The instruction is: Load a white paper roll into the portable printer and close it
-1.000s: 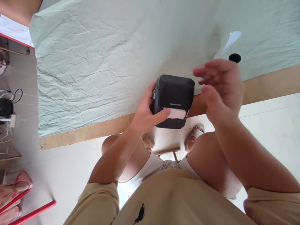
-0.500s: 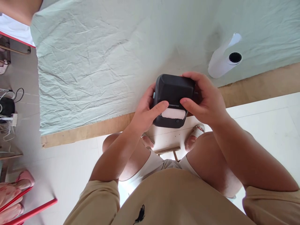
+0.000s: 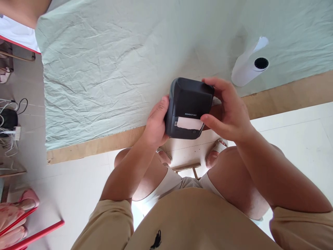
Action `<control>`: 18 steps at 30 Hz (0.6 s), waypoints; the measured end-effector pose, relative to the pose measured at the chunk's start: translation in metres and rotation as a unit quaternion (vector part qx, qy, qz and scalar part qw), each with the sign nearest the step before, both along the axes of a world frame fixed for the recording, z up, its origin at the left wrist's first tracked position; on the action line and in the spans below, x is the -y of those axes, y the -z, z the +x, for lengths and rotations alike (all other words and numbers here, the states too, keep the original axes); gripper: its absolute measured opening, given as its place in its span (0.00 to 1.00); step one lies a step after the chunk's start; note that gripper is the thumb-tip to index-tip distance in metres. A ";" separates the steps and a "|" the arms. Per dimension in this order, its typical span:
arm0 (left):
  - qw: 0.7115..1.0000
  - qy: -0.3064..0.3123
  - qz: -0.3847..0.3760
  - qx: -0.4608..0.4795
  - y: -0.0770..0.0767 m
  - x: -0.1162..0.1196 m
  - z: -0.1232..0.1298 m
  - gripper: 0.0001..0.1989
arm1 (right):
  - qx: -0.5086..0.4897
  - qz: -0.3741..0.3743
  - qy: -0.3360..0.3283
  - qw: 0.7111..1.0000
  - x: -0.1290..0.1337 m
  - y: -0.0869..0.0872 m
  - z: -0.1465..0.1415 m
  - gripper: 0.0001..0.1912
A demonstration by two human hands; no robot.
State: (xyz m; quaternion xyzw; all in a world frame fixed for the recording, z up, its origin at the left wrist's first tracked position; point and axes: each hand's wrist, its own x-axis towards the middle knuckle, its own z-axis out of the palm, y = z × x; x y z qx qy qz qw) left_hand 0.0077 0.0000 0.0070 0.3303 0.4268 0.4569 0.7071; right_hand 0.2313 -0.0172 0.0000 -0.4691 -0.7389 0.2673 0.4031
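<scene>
A black label printer (image 3: 194,97) marked NIIMBOT is held up over the near edge of the table. A white strip of label paper (image 3: 189,123) sticks out of its slot, above a small power button. My left hand (image 3: 156,121) grips the printer's left side, thumb along the edge and the other fingers hidden beneath. On the other side my right hand (image 3: 229,107) holds the printer's right side, with the thumb tip by the end of the paper and the index finger at the far right corner.
A white roll (image 3: 246,67) with a dark open end stands on the cloth-covered table (image 3: 104,69), to the right. The table's bare wooden edge (image 3: 99,144) runs in front of my knees. At left are another person's arm (image 3: 23,10), cables (image 3: 7,139) and a red bar (image 3: 39,236).
My left thumb has moved off the printer's front to its left edge. The printer has shifted slightly left and up in view, and more of the lettering shows.
</scene>
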 end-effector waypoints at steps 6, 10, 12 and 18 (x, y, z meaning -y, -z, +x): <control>1.000 -0.015 0.025 0.010 -0.001 -0.002 0.000 0.27 | 0.016 0.150 0.024 0.988 -0.006 0.002 0.002 0.33; 0.999 0.037 0.023 0.016 -0.001 -0.001 0.000 0.32 | -0.041 0.272 0.120 0.954 -0.009 -0.004 -0.006 0.19; 0.997 0.064 0.037 0.015 -0.003 0.000 0.000 0.29 | -0.113 0.234 0.145 0.955 -0.008 -0.008 -0.013 0.09; 0.999 0.041 0.026 0.002 -0.012 0.002 0.003 0.24 | -0.205 0.158 0.174 0.950 -0.004 -0.019 -0.021 0.09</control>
